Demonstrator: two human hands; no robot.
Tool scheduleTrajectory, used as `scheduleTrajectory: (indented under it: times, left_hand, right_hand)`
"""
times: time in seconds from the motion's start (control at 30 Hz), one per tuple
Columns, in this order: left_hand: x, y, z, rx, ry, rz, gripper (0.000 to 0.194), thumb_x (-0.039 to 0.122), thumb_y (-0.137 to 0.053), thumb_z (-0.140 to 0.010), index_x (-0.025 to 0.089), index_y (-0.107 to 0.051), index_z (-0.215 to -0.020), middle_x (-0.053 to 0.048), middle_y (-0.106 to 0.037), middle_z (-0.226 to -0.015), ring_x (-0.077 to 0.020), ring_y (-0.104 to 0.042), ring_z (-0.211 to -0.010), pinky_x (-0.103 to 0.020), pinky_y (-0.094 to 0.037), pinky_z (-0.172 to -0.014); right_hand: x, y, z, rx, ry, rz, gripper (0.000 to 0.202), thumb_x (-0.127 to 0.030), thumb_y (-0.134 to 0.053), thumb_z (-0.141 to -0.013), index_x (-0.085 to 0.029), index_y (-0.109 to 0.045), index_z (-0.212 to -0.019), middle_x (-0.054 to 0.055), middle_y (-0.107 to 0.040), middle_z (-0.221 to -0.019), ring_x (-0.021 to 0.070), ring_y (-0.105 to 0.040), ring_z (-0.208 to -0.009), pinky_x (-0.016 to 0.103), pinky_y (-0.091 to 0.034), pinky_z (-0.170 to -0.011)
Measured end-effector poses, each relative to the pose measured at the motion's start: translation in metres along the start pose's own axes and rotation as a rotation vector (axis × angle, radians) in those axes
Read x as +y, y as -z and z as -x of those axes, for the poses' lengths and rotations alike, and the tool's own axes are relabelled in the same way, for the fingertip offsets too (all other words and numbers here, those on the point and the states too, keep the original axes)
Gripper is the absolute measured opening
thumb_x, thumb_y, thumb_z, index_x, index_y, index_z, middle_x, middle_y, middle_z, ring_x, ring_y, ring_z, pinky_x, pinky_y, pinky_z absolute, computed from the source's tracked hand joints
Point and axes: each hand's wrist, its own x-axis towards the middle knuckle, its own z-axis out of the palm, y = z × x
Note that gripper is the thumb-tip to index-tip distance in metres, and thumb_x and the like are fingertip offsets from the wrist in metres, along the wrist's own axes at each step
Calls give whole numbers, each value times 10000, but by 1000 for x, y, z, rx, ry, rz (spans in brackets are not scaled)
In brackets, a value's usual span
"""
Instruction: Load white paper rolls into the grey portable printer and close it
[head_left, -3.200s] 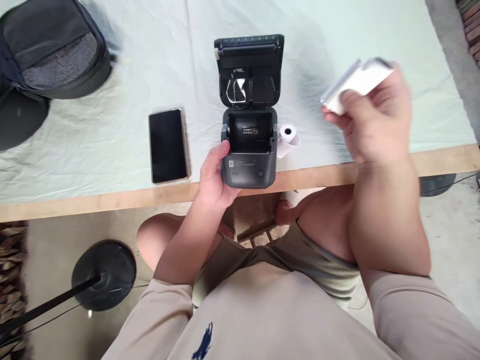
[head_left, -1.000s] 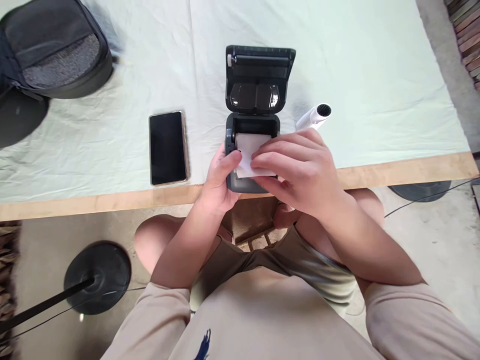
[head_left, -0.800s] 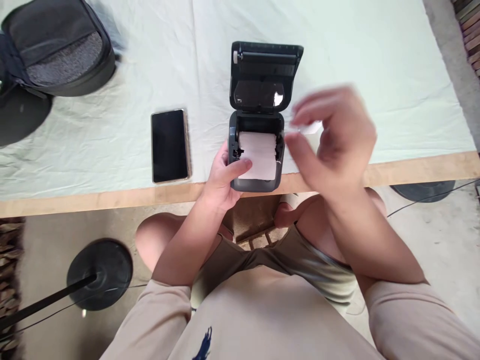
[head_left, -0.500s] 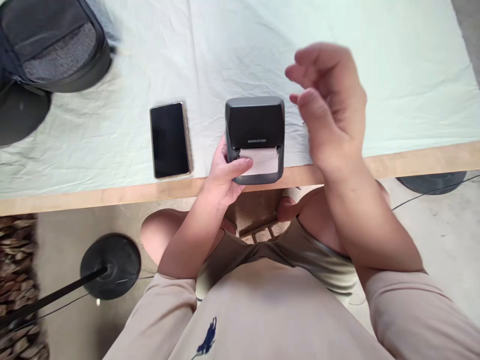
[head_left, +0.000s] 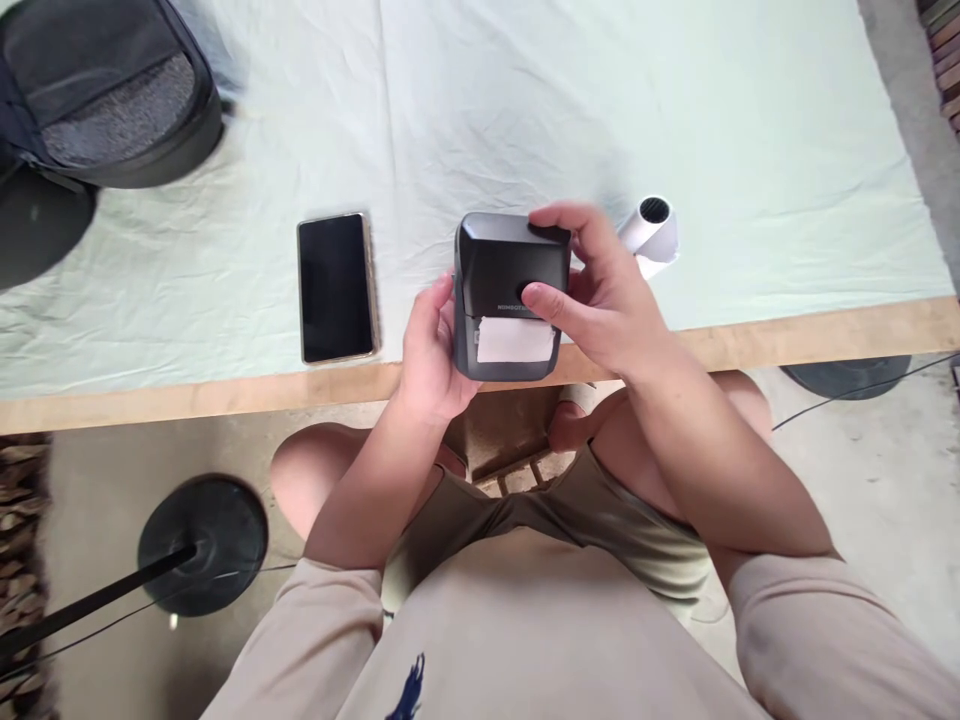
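A dark grey label printer (head_left: 495, 270) is held over the table's front edge, with a white paper label (head_left: 515, 340) sticking out of its front slot. My left hand (head_left: 433, 345) grips the printer's left side, its fingers partly hidden beneath. On the other side, my right hand (head_left: 600, 285) is closed on the printer's right part, thumb on the dark cover and index finger over the top edge. Just behind that hand lies a white paper roll (head_left: 637, 232) with a dark core and a loose end.
A smartphone (head_left: 337, 288) with a dark screen lies left of the printer. The black bag (head_left: 112, 100) is at the far left of the cloth-covered table (head_left: 420, 120). Below the wooden table edge (head_left: 225, 395) stands a round black base (head_left: 202, 545) with a pole.
My right hand has come down and left from the air onto the printer, uncovering the paper roll. My left thumb has moved off the label to the printer's side.
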Motion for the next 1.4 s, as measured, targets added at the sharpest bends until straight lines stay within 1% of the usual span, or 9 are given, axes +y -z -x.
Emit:
scheduleTrajectory:
  times: [0.17,0.47,0.53,0.67,0.77,0.87,1.03,1.13,1.4]
  left_hand:
    - [-2,4,-7,93,3,-10,253,431,-621,-1004,221,-743,-932,-19,-821,-890,-289,-780,-1274,-379,-655,-1061]
    - [0,3,-8,147,19,-16,192,377,-625,-983,236,-643,-855,6,-707,-813,-221,-772,-958,-357,-644,-963]
    - [-2,5,-8,131,21,-37,258,475,-658,-985,237,-652,-884,-11,-725,-841,-265,-781,-1059,-381,-647,-964]
    - [-3,7,-5,23,-17,-63,503,726,-694,-935,231,-701,-1028,-76,-808,-1026,-376,-714,-1353,-436,-645,-1034]
    - [-3,8,-1,-26,-50,-58,482,696,-737,-917,231,-723,-1045,-93,-825,-1115,-383,-672,-1428,-421,-639,-1060]
    - [-4,10,0,-21,-50,-53,334,555,-774,-928,240,-750,-1038,-71,-819,-1108,-341,-737,-1324,-385,-652,-994]
    - [-5,10,2,-68,-57,-70,264,471,-824,-898,259,-761,-1042,-46,-773,-1024,-279,-788,-1044,-356,-650,-837]
    - [-5,8,3,-97,-55,-101,287,420,-855,-875,288,-764,-1113,-15,-737,-966,-249,-781,-984,-311,-633,-759]
    - [-5,10,-2,-96,-42,-33,240,388,-813,-901,234,-787,-1082,12,-808,-992,-208,-816,-950,-272,-650,-758]
  right_hand:
    - [-14,13,5,64,93,173,399,-404,-589,-1063,-300,-609,-1447,77,-654,-1572,275,-621,-1510,453,-630,-1147]
    - [-31,26,8,-128,68,268,658,-244,-734,-901,-379,-540,-1515,55,-566,-1675,331,-509,-1595,538,-568,-1247]
    - [-30,24,4,-45,98,283,615,-316,-765,-881,-349,-575,-1465,71,-627,-1577,339,-572,-1510,511,-632,-1120]
    - [-41,13,-8,344,222,299,254,-392,-772,-917,-297,-623,-1101,21,-684,-957,181,-642,-723,361,-500,-589]
    - [-56,4,-12,448,195,220,233,-365,-677,-1030,-292,-500,-897,-2,-654,-883,165,-664,-672,351,-453,-541]
    - [-63,5,-10,382,239,247,215,-308,-678,-1022,-283,-514,-885,18,-754,-986,214,-769,-903,338,-511,-573]
    - [-50,16,-11,-20,159,761,228,-226,-716,-860,-335,-703,-1059,-26,-815,-935,209,-669,-679,385,-459,-570]
    - [-44,18,-15,-56,147,903,380,-252,-753,-799,-392,-726,-1151,-19,-769,-787,250,-633,-624,379,-375,-499]
    - [-51,33,-3,138,32,58,431,-213,-804,-788,-316,-710,-1195,-43,-782,-856,106,-485,-496,300,-353,-417]
